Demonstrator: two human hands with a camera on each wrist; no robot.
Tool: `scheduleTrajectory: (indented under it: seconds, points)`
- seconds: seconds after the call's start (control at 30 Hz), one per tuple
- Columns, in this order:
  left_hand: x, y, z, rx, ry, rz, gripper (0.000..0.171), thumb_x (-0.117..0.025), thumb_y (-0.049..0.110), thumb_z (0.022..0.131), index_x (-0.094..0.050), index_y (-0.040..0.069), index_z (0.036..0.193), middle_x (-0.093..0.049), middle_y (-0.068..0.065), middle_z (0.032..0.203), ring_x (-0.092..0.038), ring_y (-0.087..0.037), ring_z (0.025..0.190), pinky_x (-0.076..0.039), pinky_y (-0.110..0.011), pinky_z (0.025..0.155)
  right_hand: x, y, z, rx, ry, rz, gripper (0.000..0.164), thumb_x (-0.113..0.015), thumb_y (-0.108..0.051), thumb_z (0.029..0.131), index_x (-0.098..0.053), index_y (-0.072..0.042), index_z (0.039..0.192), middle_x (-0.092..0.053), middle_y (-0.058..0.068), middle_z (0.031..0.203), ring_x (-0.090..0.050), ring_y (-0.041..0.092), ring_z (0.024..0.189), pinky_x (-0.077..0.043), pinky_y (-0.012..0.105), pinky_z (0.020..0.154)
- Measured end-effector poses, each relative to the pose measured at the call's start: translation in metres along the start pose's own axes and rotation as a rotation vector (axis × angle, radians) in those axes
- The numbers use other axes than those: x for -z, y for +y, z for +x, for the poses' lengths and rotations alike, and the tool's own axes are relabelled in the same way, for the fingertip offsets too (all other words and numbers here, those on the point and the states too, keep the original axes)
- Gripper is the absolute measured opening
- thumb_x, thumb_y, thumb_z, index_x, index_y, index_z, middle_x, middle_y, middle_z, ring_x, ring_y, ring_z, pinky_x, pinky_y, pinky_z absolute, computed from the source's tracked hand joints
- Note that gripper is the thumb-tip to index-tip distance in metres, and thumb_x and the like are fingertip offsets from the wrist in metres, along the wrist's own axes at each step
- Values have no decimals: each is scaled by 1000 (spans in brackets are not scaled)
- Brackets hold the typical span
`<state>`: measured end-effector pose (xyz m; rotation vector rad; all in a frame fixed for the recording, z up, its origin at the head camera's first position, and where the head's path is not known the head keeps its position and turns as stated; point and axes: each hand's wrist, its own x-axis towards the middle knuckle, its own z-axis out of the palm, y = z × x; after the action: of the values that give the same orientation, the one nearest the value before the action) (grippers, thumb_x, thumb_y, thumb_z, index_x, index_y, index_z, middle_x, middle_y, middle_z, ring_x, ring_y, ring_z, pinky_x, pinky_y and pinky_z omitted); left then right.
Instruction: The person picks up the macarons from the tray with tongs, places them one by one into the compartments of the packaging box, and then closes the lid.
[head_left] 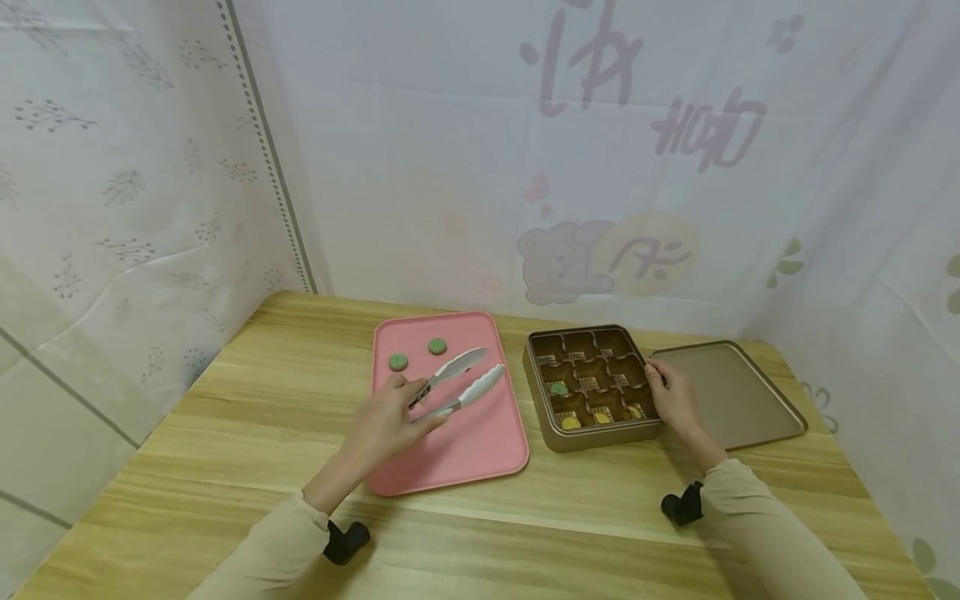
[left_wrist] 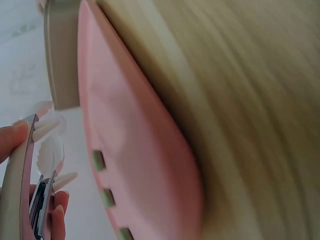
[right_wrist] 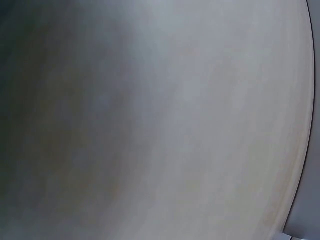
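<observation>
My left hand (head_left: 386,421) holds metal tongs (head_left: 459,366) over the pink tray (head_left: 465,454); their two scalloped tips stand apart with nothing between them. On the tray, beyond the hand, lie two round green cookies (head_left: 437,346). The left wrist view shows three green pieces (left_wrist: 108,198) in a row, so one is hidden behind the hand in the head view. My right hand (head_left: 672,398) grips the right edge of a bronze square tin (head_left: 603,437) with a brown divided insert. A green cookie (head_left: 558,388) sits in its middle-left compartment; yellow pieces (head_left: 571,423) show in the front row.
The tin's flat lid (head_left: 746,400) lies to the right, behind the right hand. All stands on a wooden table (head_left: 525,533), with a printed curtain (head_left: 420,167) hanging along its back. The right wrist view is mostly a blurred pale surface.
</observation>
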<state>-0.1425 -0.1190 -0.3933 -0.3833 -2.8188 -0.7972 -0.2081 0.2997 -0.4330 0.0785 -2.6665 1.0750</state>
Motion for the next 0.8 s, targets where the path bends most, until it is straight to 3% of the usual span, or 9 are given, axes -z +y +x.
scheduleTrajectory:
  seconds: [0.3,0.53,0.8]
  points:
    - [2,-22,2,47,5,69,61,-79,35,74,-61,1,122,-50,-6,82,-42,-13,60,-34,-26,50,0,2,0,19,16,-2,37,-40,-15,102,-52,10,126,-53,32,123,-50,48,113,-38,57,93]
    - [3,-26,4,90,-27,109,63,-77,36,76,-59,1,125,-48,-6,82,-42,-15,61,-33,-25,50,0,1,-1,17,12,-6,38,-40,-16,102,-52,10,126,-53,32,123,-50,48,113,-38,57,93]
    - [0,-28,12,86,-29,173,49,-76,37,77,-63,6,113,-48,-6,83,-44,-16,62,-36,-27,51,-1,0,0,8,13,-2,38,-40,-17,102,-52,10,126,-53,32,124,-50,47,114,-39,57,94]
